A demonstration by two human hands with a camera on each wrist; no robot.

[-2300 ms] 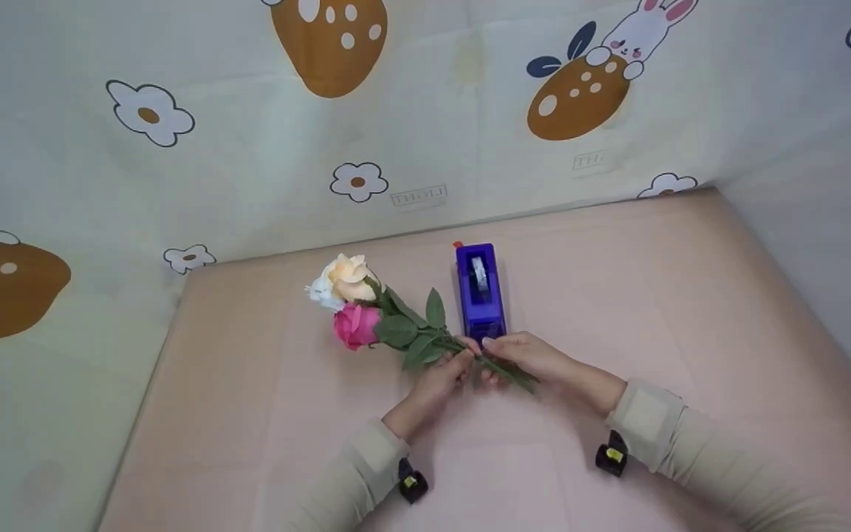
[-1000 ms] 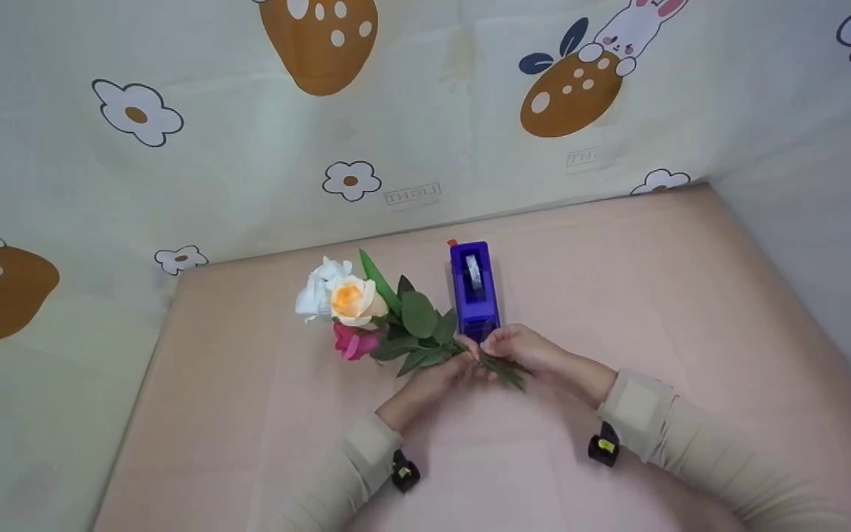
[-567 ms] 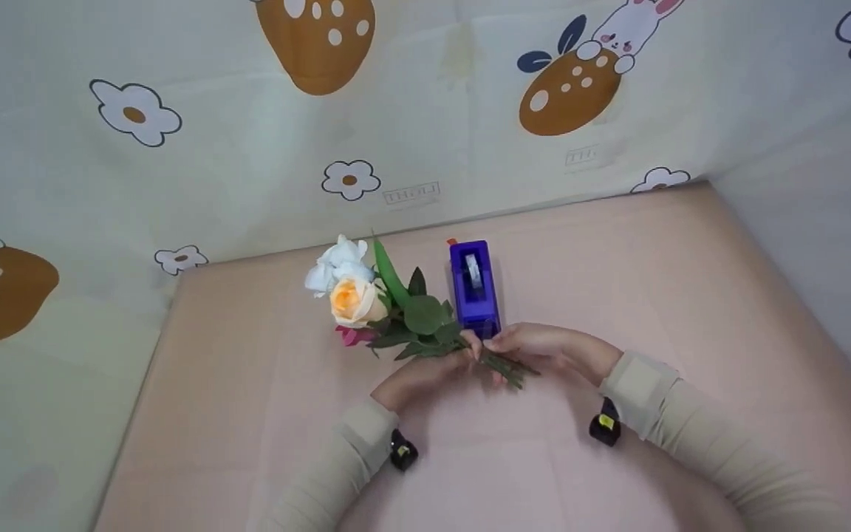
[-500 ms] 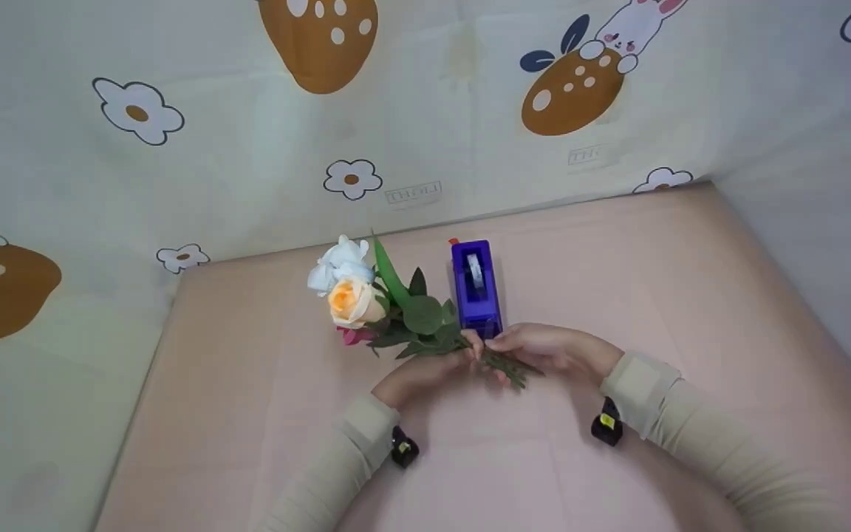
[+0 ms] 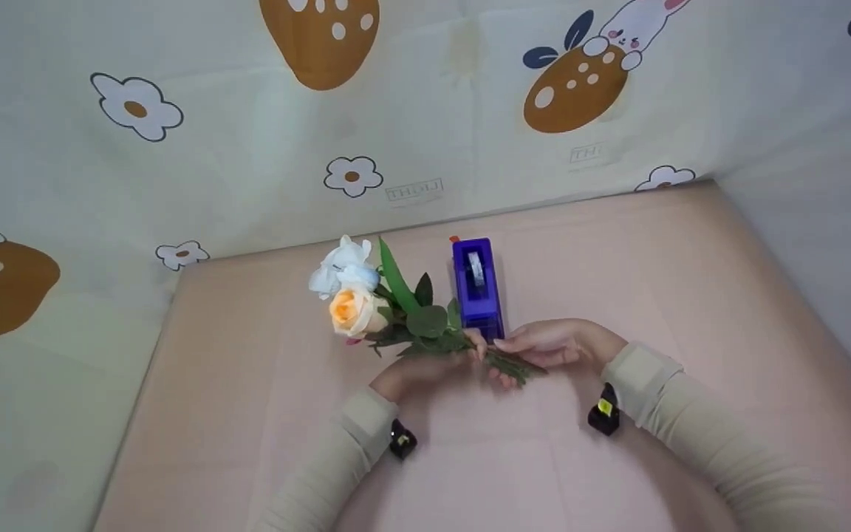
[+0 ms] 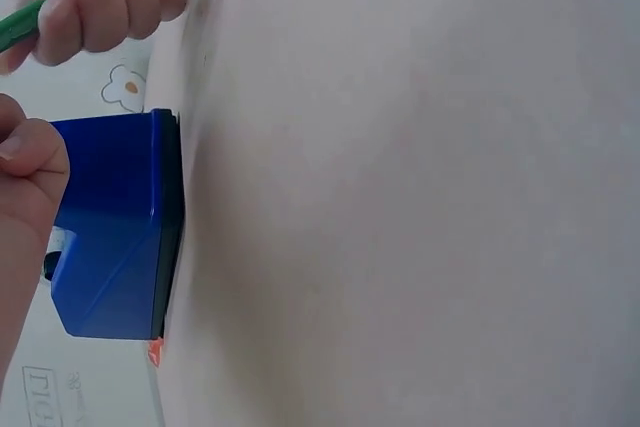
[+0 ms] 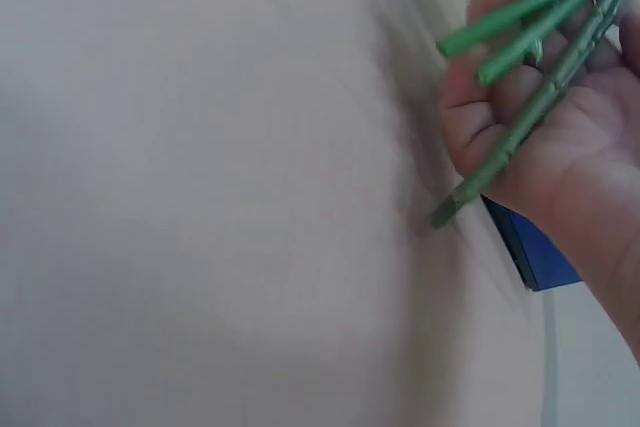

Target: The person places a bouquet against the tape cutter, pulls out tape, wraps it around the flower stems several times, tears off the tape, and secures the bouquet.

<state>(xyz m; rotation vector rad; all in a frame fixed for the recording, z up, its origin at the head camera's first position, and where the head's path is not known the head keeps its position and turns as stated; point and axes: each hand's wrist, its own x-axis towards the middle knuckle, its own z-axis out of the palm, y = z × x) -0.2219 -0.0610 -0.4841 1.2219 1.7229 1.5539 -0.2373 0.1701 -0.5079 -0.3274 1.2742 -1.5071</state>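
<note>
In the head view, a bouquet [image 5: 427, 322] is held aslant near the centre of the frame, its blossoms to the left and its stems [image 5: 515, 366] pointing to the lower right. A pale blue flower [image 5: 343, 267] sits above a peach rose [image 5: 355, 311], with a sliver of pink petal [image 5: 354, 341] beneath. The left hand [image 5: 429, 367], partly blurred, grips the stems just below the leaves. The right hand [image 5: 555, 342], right of centre, has its fingers loosely curled round the lower stems; how firmly cannot be told. In the right wrist view, three stem ends cross its palm at the upper right, two bright green, one darker and knobbly. A purple-blue tape dispenser [image 5: 482, 304] holding a roll of tape [image 5: 476, 270] stands on the pink worktop [image 5: 248, 414] just above the stems, its near end close to both hands; contact is unclear. Beige sleeves, each with a black device [image 5: 604, 411] at the wrist, enter from the bottom.
</note>
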